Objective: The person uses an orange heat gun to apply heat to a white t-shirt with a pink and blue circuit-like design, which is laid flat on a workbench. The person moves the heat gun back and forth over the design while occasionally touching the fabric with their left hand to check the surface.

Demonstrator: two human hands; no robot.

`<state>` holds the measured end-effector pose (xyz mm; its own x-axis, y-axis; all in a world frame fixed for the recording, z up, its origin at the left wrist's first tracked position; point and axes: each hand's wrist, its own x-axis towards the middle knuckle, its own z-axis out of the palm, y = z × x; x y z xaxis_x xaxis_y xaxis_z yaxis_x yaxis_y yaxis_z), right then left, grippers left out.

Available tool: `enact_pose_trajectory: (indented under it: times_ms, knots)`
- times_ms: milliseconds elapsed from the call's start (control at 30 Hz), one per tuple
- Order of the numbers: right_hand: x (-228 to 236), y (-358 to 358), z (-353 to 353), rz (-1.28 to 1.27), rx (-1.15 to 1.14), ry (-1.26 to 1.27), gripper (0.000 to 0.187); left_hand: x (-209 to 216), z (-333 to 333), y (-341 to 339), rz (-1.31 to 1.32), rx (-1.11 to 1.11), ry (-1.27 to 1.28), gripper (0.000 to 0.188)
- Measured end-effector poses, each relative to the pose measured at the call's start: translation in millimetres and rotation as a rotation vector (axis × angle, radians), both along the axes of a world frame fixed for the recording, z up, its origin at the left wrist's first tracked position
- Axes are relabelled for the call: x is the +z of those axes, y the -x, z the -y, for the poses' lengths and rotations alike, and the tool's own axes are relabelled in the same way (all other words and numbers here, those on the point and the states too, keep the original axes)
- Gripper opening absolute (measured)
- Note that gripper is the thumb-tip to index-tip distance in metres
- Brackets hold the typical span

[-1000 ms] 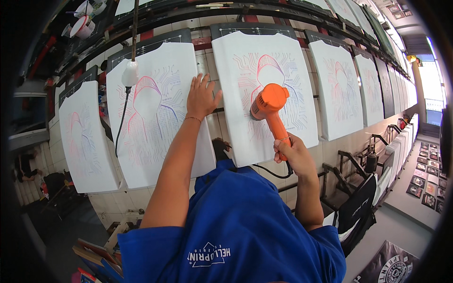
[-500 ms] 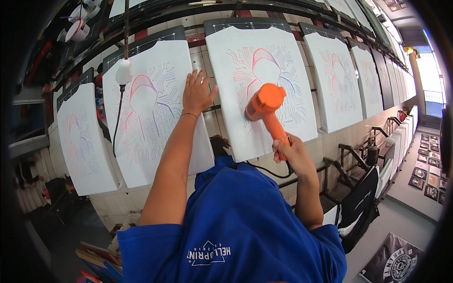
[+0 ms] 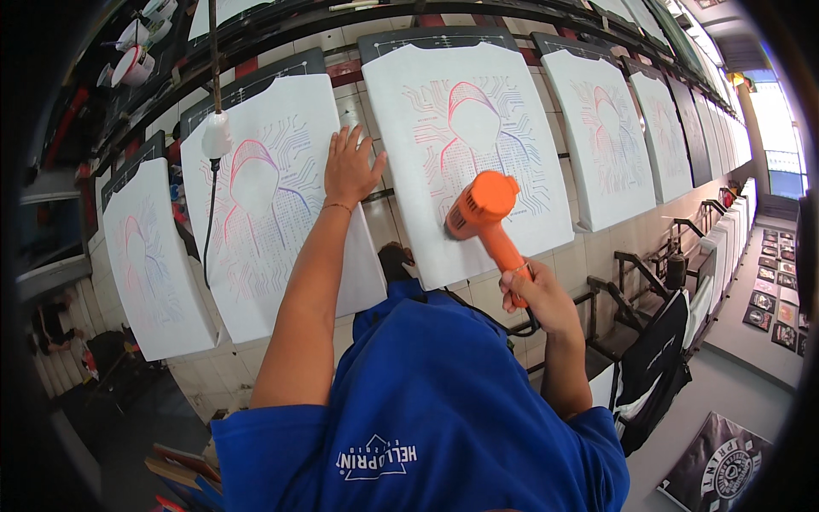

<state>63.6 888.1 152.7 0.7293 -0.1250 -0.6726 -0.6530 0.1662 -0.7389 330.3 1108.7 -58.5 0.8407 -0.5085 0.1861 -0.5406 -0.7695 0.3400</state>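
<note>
Wrapped round the handle of an orange heat gun [image 3: 492, 200], my right hand [image 3: 537, 294] holds it over the lower part of a white T-shirt [image 3: 401, 179]. That shirt lies flat on a dark printing board [image 3: 520, 37] and bears a red-to-blue hooded-figure design. The gun's dark nozzle points left and down at the print; whether it touches the cloth I cannot tell. My left hand [image 3: 351, 166] lies with fingers spread on the right edge of another white printed T-shirt [image 3: 299, 111], left of the first. A black cord trails from the gun's handle.
More printed white shirts on boards stand in a row, one at far left [image 3: 162, 299] and several toward the right. A white plug connector [image 3: 217, 136] hangs on a cable over the left shirt. Tubs [image 3: 134, 65] sit at upper left; black metal brackets [image 3: 636, 277] jut out at right.
My right hand has drawn the heat gun downward, toward me, over the shirt's print. My left hand stays on the left shirt's edge. The whole view has shifted slightly.
</note>
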Motion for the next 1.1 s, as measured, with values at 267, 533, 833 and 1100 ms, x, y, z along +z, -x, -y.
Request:
enact_pose_trajectory:
  times_ms: [267,533,833,1100]
  knots:
    - [-20,-30,13,0.084,-0.11,0.094,0.027,-5,0,-1,0.05,0.002,0.037,0.044]
    - [7,5,5,-0.038,-0.003,0.003,0.026,-3,-1,0,0.04,0.002,0.036,0.043]
    - [-11,-16,15,0.064,-0.121,0.098,0.029,0,1,-1,0.019,-0.008,-0.006,0.045]
    - [8,12,22,-0.002,-0.067,0.08,0.033,-5,-2,0,0.028,-0.004,-0.001,0.045]
